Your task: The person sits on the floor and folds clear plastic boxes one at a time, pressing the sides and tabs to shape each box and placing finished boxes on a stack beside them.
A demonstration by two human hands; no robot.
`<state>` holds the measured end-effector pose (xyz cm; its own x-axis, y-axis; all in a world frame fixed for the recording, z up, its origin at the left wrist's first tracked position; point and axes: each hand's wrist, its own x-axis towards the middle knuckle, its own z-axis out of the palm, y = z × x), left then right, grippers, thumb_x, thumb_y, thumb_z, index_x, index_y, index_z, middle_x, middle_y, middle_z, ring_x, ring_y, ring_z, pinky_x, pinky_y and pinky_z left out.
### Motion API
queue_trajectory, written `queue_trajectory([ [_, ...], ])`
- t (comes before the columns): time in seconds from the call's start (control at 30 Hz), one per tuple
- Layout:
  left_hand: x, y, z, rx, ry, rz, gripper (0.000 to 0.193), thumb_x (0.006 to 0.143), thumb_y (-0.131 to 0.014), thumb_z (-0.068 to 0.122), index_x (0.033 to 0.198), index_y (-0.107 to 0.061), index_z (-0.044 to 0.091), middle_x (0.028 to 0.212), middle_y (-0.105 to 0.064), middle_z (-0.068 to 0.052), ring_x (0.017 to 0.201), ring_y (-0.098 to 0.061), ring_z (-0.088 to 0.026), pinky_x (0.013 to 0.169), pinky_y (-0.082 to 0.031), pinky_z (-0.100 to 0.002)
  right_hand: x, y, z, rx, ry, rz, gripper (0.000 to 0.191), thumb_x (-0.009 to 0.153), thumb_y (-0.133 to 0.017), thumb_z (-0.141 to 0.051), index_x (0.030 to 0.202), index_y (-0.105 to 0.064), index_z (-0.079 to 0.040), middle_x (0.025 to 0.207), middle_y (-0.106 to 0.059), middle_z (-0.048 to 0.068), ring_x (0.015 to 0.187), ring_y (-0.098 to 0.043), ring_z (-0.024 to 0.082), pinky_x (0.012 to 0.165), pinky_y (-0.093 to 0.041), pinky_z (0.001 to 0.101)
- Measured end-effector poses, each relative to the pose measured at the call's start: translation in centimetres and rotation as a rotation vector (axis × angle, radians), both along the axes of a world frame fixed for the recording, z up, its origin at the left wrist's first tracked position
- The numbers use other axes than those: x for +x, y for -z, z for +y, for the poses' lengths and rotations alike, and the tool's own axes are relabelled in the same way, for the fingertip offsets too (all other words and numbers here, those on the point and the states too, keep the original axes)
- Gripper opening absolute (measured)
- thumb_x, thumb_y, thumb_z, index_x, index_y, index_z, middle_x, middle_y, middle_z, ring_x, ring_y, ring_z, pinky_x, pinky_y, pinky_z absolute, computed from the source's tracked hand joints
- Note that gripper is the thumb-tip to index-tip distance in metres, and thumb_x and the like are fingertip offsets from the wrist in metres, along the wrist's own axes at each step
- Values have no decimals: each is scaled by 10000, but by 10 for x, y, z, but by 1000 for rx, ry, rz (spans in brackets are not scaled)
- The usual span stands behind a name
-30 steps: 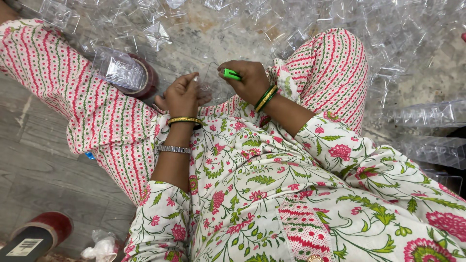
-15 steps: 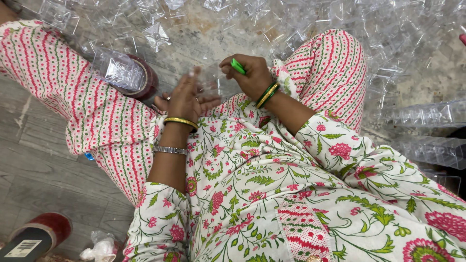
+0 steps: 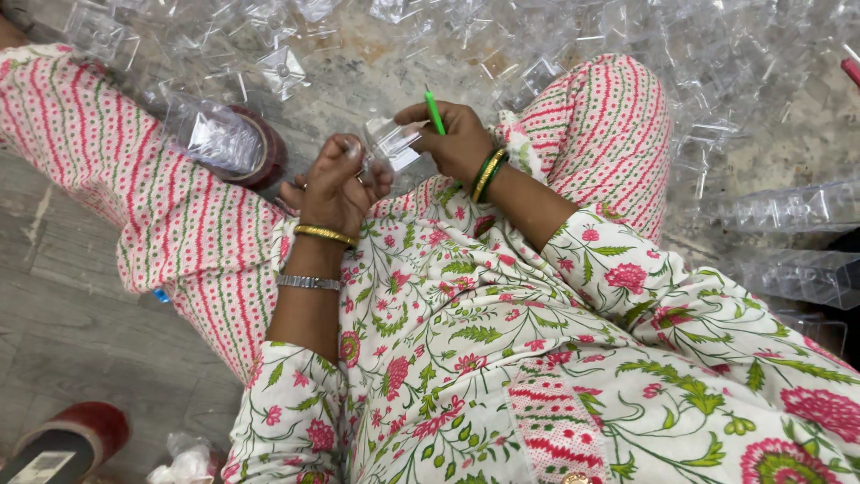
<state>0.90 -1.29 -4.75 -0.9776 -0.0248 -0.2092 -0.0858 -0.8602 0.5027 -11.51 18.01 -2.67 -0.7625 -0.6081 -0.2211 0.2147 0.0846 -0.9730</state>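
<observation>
Clear plastic piece (image 3: 394, 143) sits between both hands, left hand (image 3: 336, 184) fingers curled on it; right hand (image 3: 457, 139) grips an upright green stick (image 3: 434, 112).

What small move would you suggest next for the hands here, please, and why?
Probably bring the green tool down onto the clear piece: the right hand holds it pointing up, while the left hand steadies the piece between them.
</observation>
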Motion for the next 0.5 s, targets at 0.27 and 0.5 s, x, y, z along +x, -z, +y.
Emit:
queue_trajectory([
  [0.27,3,-50,-34,-112,58,36,232,915,-684,3,1125,-587,20,1052,-655,-129,961,-706,-293,860,-628,-434,1,-28,-42,71,33,-203,261,999,-642,-205,1179,-735,-40,699,-636,28,417,-442,47,378,-354,233],
  [0.5,6,-58,-20,-390,-8,82,493,810,-739,-146,1227,-555,40,1128,-649,-82,1060,-686,-217,937,-607,-346,0,-62,-27,58,79,-285,362,1009,-587,-333,1167,-718,-34,813,-773,62,398,-463,47,376,-365,213],
])
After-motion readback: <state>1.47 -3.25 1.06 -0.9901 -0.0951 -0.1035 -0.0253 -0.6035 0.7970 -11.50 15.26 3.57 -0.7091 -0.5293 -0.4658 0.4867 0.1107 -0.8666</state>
